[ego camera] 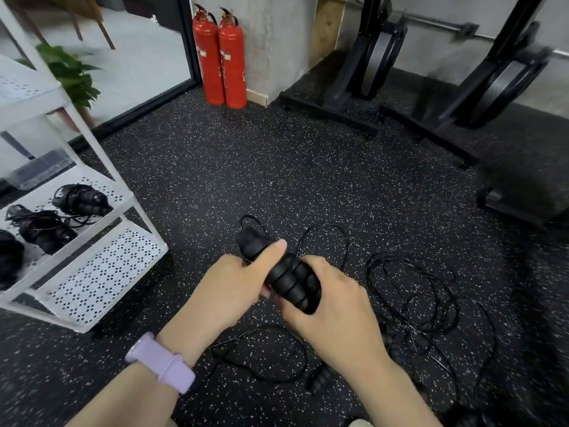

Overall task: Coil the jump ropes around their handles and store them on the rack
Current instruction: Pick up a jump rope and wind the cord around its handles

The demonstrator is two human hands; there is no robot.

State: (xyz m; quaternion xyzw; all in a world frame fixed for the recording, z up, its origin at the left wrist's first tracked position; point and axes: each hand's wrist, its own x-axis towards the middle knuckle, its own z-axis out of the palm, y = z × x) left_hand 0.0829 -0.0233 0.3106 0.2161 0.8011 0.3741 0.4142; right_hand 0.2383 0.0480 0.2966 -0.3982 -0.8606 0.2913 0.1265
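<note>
Two black ribbed jump rope handles (289, 278) lie side by side in both my hands above the floor. My left hand (234, 282) grips their upper part, thumb laid along the top. My right hand (332, 306) curls round their lower end. Their thin black cord (326, 238) loops loosely down to the floor. A tangle of more black rope (421, 300) lies on the floor at the right, with another handle (320, 380) near my right wrist. The white rack (101, 272) stands at the left, with coiled ropes (80, 200) on its middle shelf.
Two red fire extinguishers (221, 57) stand against the back wall. Black gym machines (462, 97) occupy the right rear. A potted plant (74, 75) is behind the rack. The floor is black speckled rubber.
</note>
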